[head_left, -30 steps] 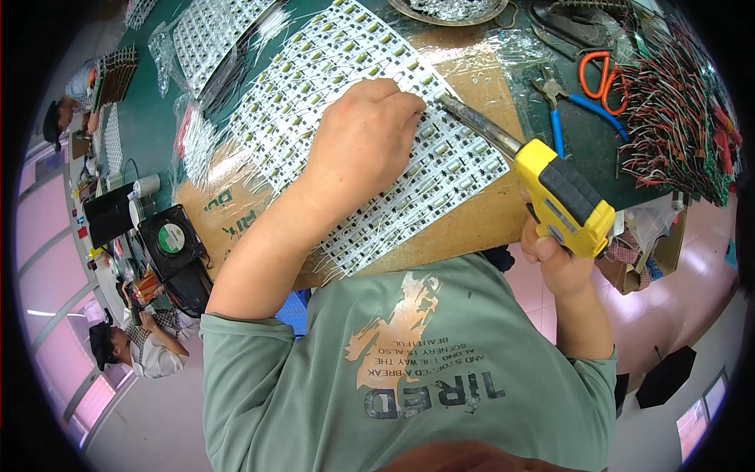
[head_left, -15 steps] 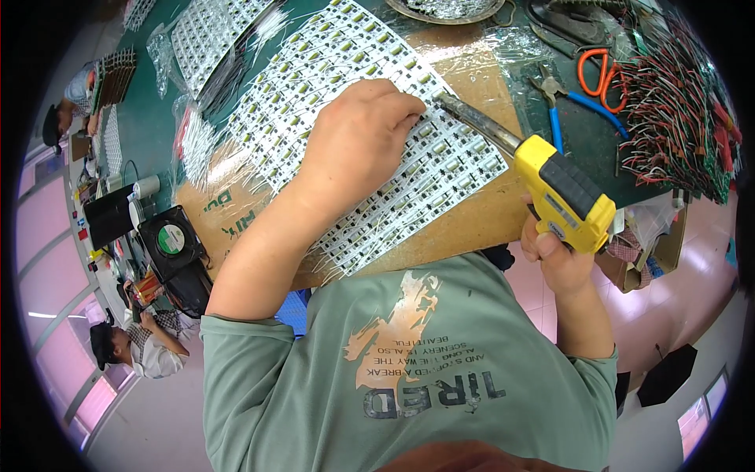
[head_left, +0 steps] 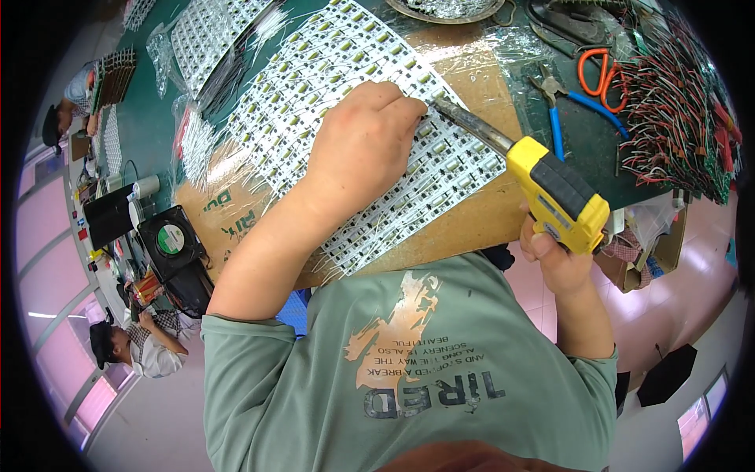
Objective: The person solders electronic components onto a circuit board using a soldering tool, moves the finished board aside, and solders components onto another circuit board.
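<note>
My right hand (head_left: 554,256) is wrapped round the grip of a yellow and black soldering gun (head_left: 554,193). Its long dark barrel points up and left, with the tip at the right part of a white sheet of circuit boards (head_left: 452,169). Rows of small components and thin white wires cover that sheet. Over its middle lies my left hand (head_left: 366,134), fingers closed in a pinch close to the gun's tip. What the pinch holds is hidden behind the fingers and too small to name.
Under the sheet is a brown board (head_left: 480,224). Rightward lie blue-handled pliers (head_left: 554,102), orange-handled scissors (head_left: 602,79) and a stack of wired boards (head_left: 684,118). A round metal dish (head_left: 448,9) stands at the back. Leftward are a white wire bundle (head_left: 200,145), a black fan (head_left: 171,240) and two people.
The soldering gun and my right hand have shifted slightly left. My left hand has turned a little, its fingers staying closed near the tip.
</note>
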`<control>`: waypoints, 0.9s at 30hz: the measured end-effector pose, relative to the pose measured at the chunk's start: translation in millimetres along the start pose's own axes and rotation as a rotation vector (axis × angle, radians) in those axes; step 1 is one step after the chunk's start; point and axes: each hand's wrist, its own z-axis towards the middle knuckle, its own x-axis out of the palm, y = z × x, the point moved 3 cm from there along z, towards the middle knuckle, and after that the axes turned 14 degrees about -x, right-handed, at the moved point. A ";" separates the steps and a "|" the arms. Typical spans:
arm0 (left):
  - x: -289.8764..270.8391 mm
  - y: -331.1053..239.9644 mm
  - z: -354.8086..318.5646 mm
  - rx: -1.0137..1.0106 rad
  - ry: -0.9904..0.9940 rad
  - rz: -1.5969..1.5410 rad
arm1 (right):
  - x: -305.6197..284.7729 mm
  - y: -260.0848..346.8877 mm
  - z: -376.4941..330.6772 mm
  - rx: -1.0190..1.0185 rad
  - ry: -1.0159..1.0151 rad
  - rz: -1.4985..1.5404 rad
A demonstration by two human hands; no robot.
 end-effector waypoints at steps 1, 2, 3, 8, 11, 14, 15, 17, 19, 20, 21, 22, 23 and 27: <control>1.4 0.9 -0.2 -0.001 0.001 -0.001 | 0.3 -0.9 0.3 0.006 0.010 0.007; 2.5 1.5 -0.3 -0.002 0.002 -0.002 | 0.0 -2.6 -0.1 0.008 0.010 0.007; 2.1 0.8 -0.4 0.002 0.005 0.006 | -0.9 -3.5 -1.2 0.007 0.005 -0.002; 0.8 0.0 -2.1 0.017 0.000 0.033 | -1.3 0.5 -0.8 -0.025 -0.009 -0.033; 1.3 0.0 -1.1 0.039 -0.007 0.026 | -5.7 -2.0 -3.4 0.071 0.011 0.056; 2.1 -0.6 -0.6 0.044 -0.009 0.024 | 1.0 -0.8 -0.1 0.005 -0.024 0.051; 2.0 -0.6 -0.6 0.051 -0.008 0.028 | 0.4 -1.5 -1.6 -0.006 -0.053 0.060; 1.5 -0.9 -0.6 0.058 -0.008 0.032 | -0.4 -0.8 -2.1 -0.017 -0.081 0.069; 0.9 -1.4 -0.9 0.069 -0.012 0.030 | 0.3 -0.2 -2.0 0.034 -0.076 0.118; 1.0 -1.3 -1.1 0.069 -0.012 0.031 | 0.5 0.0 -2.0 0.034 -0.076 0.118; 1.5 -0.9 -1.5 0.068 -0.015 0.041 | 1.3 -0.2 -1.9 0.036 -0.071 0.156; 2.0 -0.5 -1.9 0.067 -0.017 0.052 | 2.2 -0.1 -1.8 0.038 -0.065 0.193; 3.3 -0.6 -2.1 0.067 -0.017 0.052 | 2.6 2.6 -1.3 0.039 -0.065 0.194; -0.3 -3.6 -2.2 0.110 -0.104 0.050 | 6.7 8.1 -6.3 0.026 -0.080 0.234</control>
